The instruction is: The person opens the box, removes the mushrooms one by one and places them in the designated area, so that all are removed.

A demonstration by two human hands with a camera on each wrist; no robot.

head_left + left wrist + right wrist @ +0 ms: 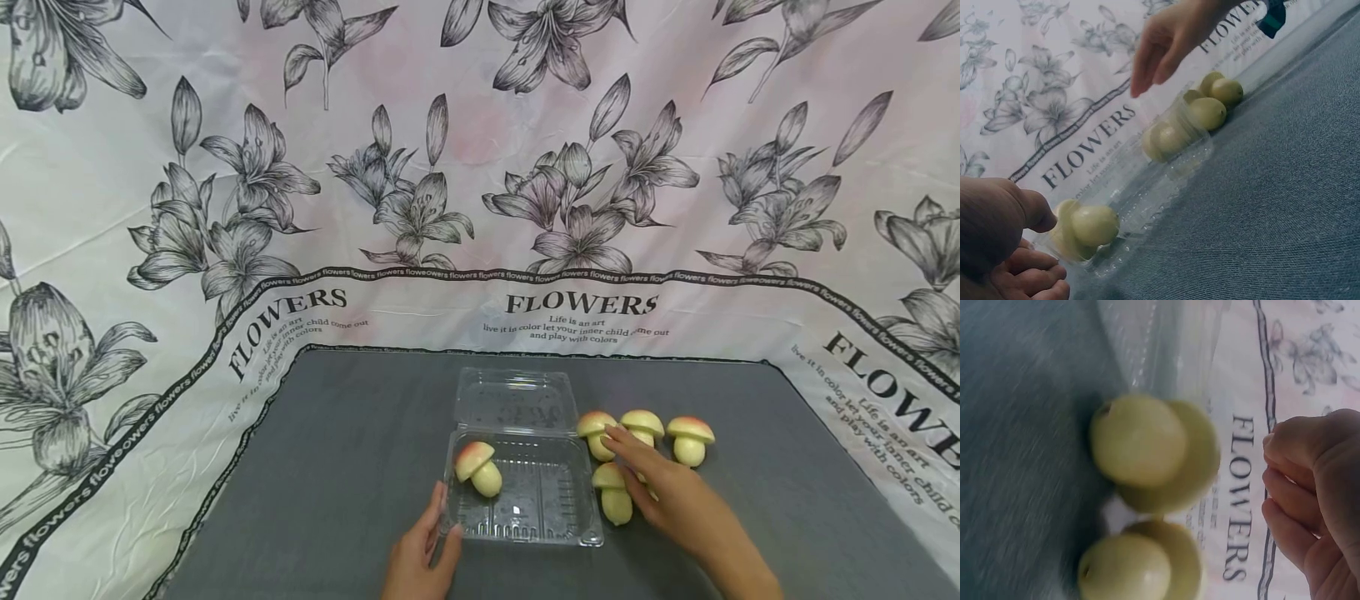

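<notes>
A clear plastic clamshell box (525, 533) stands with its lid (513, 400) folded back. One toy mushroom (478, 469), with a red-tinted cap and a pale stem, lies in its left part. My left hand (423, 546) grips the box at its left front corner, thumb and fingers about the rim. To the right of the box, my right hand (671, 496) hovers above several similar mushrooms, its fingers loosely bent and holding nothing. Nearest to it are a front mushroom (617, 500) and a back one (641, 427); the hand partly hides the group.
Another mushroom (691, 440) stands at the right of the group. The grey table covering (337, 450) reaches back to a white curtain (420, 317) printed with flowers, which also borders both sides.
</notes>
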